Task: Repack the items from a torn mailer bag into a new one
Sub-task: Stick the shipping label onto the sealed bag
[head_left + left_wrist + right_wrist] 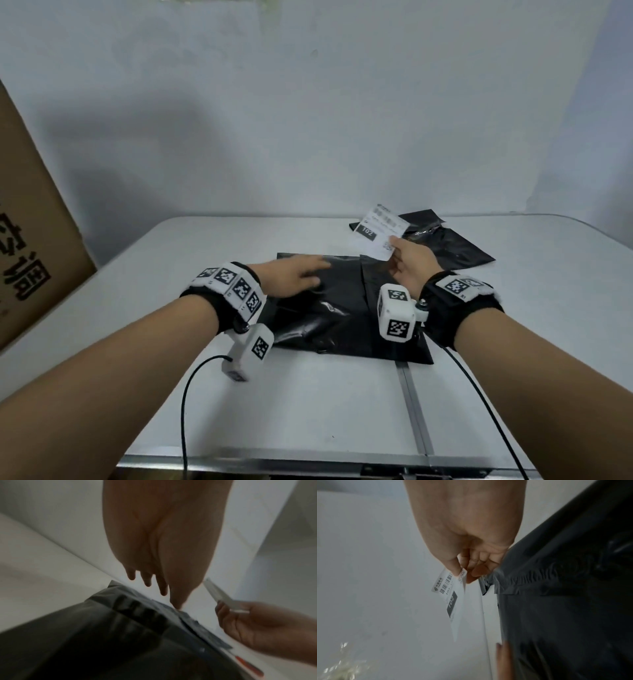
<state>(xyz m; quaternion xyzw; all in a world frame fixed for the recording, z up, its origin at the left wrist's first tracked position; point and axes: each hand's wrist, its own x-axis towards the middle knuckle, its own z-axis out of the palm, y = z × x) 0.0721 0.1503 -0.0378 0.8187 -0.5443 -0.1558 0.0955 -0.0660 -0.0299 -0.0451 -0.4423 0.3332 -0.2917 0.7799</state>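
Observation:
A black mailer bag [342, 308] lies flat in the middle of the white table [308, 394], bulging with something inside. My left hand [301, 277] hovers over its far left part with fingers straight and spread [147, 580], holding nothing. My right hand [407, 263] pinches a white shipping label [380, 233] between thumb and fingers and holds it up above the bag's far right corner; the label shows a barcode and "102" [452, 597]. A second black mailer bag [442, 243], crumpled, lies at the back right behind the label.
A large brown cardboard box [30, 222] leans at the left edge of the table. A metal seam [414, 411] runs across the tabletop toward the front edge. Cables [186, 411] trail from both wrist cameras. A pale wall stands right behind the table.

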